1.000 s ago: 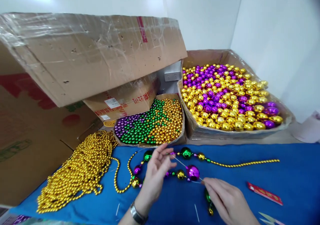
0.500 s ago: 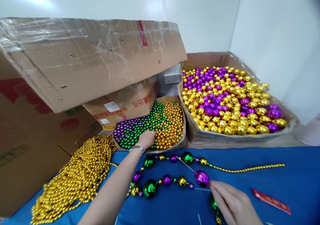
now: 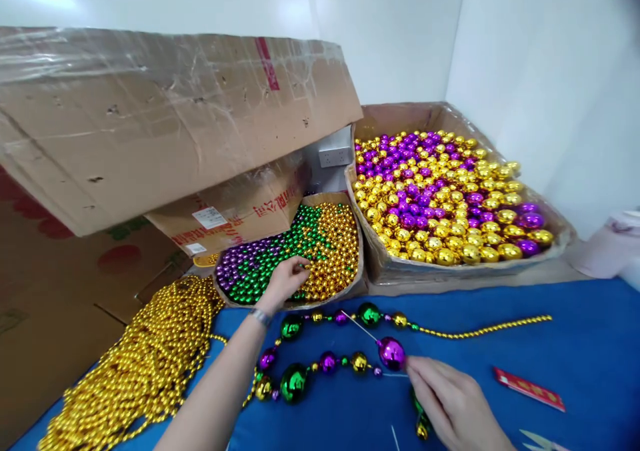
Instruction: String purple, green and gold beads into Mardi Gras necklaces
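Note:
My left hand [image 3: 289, 281] is over the box of small purple, green and gold beads [image 3: 334, 244], its thumb and fingers bent together above the gold ones; whatever they grip is too small to make out. My right hand [image 3: 445, 397] pinches a large purple bead [image 3: 391, 353] at its right side, with a thin white string passing out of the bead to the upper left. Between the hands, a strand of green, purple and gold beads [image 3: 294, 383] lies curved on the blue cloth [image 3: 320, 424]. More green and gold beads hang partly hidden beside my right hand.
Gold bead strands [image 3: 145, 364] are heaped at the left. A larger box [image 3: 385, 274] of gold and purple balls stands at the back right. Cardboard flaps [image 3: 200, 117] overhang the small-bead box. A red packet [image 3: 529, 389] and scissors [image 3: 543, 441] lie at the right.
The view has shifted slightly right. My left hand has lifted a little from the small beads, its fingertips now showing. Scissors have come into view at lower right.

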`<action>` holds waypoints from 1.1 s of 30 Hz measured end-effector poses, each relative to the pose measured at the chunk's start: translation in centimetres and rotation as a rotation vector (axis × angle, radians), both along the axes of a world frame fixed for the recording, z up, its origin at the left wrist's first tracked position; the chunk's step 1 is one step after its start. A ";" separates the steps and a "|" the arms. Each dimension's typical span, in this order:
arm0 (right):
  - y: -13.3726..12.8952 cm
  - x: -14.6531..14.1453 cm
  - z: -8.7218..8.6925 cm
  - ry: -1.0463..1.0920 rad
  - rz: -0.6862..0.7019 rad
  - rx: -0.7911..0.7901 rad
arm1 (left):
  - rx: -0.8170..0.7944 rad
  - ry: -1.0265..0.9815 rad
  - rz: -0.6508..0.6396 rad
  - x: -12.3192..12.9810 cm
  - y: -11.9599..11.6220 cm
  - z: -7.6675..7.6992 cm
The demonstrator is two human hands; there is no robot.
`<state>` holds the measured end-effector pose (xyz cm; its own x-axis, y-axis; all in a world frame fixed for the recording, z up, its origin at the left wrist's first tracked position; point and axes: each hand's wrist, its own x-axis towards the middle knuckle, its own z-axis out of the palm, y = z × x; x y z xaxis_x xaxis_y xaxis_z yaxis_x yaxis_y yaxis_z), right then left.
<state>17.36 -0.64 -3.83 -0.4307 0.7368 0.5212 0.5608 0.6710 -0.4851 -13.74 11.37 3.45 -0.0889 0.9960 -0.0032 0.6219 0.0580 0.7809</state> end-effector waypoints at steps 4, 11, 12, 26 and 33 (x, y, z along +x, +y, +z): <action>0.2 -0.4 0.0 0.046 -0.013 -0.021 | 0.070 -0.369 -0.066 2.6 -4.1 0.5; 0.2 -0.8 0.6 0.038 -0.038 -0.035 | -0.069 -1.101 -0.093 6.3 -7.5 0.3; 0.2 -0.8 0.5 0.035 -0.046 -0.021 | -0.068 -1.119 -0.089 6.5 -7.6 0.3; 0.3 -0.4 0.0 0.067 -0.082 -0.033 | 0.131 -0.804 -0.081 8.6 -7.8 1.1; 0.8 0.2 0.2 0.333 -0.144 -0.230 | 0.342 -0.537 -0.274 12.9 -3.4 4.9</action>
<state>17.55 0.11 -3.59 -0.1511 0.8906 0.4290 0.4286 0.4501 -0.7834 -0.80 7.96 8.37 0.0922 0.9353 0.3416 0.1016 -0.3501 0.9312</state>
